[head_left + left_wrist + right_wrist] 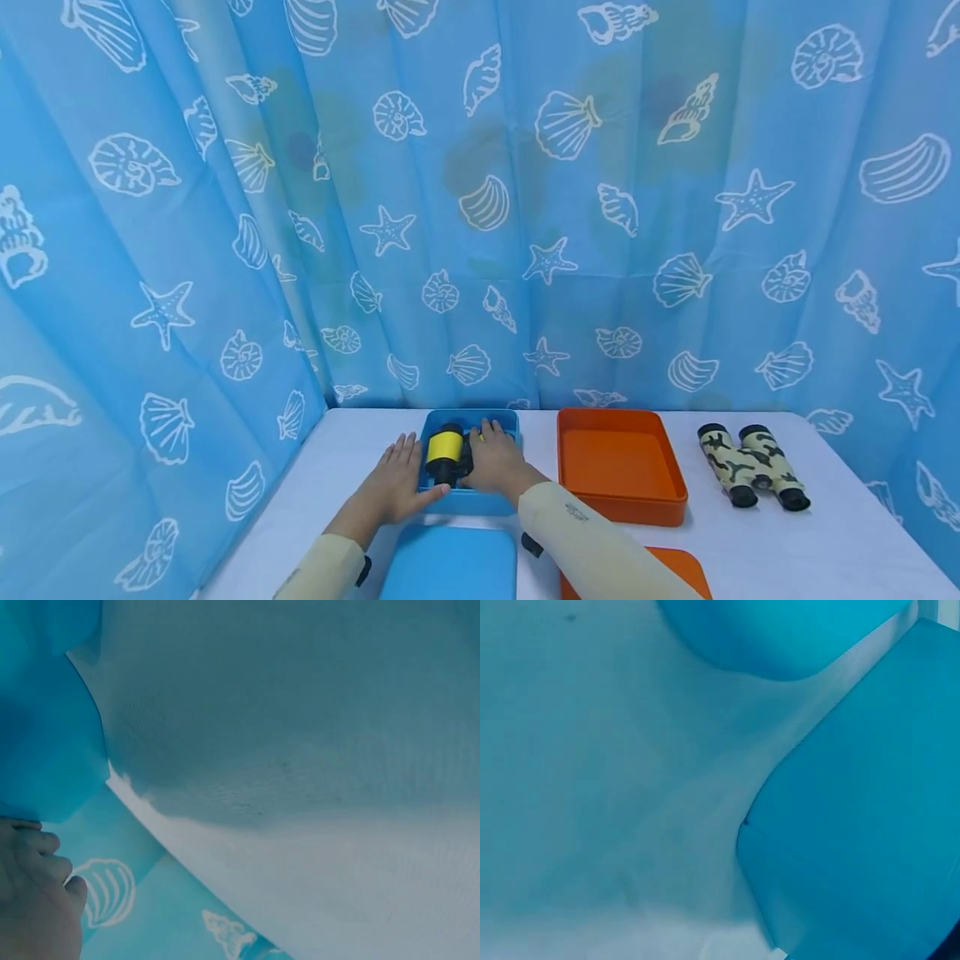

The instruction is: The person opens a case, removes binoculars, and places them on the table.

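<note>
A pair of yellow and black binoculars (445, 447) lies in the open blue box (472, 502) at the back of the table. My right hand (495, 461) reaches into the box from the right and grips the right barrel, its fingers covering most of it. Against the box's left side rests my left hand (393, 483), fingers straight and thumb stretched along the front rim. The left wrist view catches part of this left hand (34, 892) at the lower left, beside blue plastic. In the right wrist view the hand is out of sight.
A blue lid (453, 562) lies in front of the blue box. To the right stands an open orange box (621, 462), with an orange lid (678, 571) partly under my right forearm. Camouflage binoculars (723, 458) lie farther right. A shell-patterned blue curtain (562, 250) hangs behind.
</note>
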Demonstrator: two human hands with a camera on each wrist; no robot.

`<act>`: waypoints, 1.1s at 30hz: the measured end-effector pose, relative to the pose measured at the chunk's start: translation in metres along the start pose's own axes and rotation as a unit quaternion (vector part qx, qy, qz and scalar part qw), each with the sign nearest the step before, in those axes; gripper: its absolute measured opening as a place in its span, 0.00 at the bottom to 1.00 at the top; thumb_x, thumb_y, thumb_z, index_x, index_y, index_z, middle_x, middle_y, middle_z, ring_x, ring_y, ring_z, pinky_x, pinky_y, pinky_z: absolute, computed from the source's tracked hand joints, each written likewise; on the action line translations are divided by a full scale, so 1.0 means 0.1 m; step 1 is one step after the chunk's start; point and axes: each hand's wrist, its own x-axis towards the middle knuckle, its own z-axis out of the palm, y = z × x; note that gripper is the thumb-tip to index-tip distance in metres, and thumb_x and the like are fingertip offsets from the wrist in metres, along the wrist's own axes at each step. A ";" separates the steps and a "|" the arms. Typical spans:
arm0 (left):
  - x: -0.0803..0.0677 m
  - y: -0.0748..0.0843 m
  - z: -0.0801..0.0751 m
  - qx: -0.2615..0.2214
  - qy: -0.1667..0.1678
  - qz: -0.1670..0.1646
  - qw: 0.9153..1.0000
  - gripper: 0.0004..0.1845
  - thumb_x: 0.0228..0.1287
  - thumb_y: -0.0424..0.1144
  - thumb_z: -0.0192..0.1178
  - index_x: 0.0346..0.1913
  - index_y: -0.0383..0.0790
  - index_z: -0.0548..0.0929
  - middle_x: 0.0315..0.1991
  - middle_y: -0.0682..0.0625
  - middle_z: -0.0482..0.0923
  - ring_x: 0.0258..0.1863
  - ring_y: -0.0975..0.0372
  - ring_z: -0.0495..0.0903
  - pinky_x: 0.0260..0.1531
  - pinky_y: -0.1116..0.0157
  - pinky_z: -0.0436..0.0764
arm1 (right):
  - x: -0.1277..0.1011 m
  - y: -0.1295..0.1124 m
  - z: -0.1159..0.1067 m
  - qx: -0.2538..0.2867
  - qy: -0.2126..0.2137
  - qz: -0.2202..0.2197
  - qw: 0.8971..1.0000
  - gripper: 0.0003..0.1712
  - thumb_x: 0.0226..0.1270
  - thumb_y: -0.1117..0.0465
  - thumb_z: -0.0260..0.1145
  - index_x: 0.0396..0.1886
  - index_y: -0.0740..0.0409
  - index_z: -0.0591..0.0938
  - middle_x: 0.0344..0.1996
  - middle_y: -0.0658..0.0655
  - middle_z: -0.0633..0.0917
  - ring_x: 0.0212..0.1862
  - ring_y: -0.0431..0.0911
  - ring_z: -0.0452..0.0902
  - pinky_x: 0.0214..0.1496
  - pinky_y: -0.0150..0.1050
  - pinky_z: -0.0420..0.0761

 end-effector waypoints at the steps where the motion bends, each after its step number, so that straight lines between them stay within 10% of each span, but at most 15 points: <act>1: -0.01 -0.01 -0.01 -0.001 -0.003 -0.001 1.000 0.58 0.59 0.79 0.37 0.75 0.30 0.53 0.75 0.37 0.48 0.75 0.46 0.45 0.70 0.47 0.49 | 0.01 -0.02 0.01 0.000 -0.002 0.001 1.000 0.56 0.52 0.33 0.72 0.72 0.62 0.65 0.72 0.65 0.62 0.72 0.62 0.55 0.68 0.56 0.63; 33: 0.03 -0.04 0.04 -0.002 -0.004 -0.002 1.000 0.60 0.57 0.81 0.31 0.76 0.32 0.52 0.76 0.39 0.48 0.75 0.47 0.44 0.70 0.48 0.49 | 0.19 -0.09 -0.01 0.032 -0.033 0.049 0.998 0.45 0.55 0.45 0.71 0.70 0.60 0.68 0.73 0.66 0.57 0.74 0.65 0.44 0.70 0.63 0.51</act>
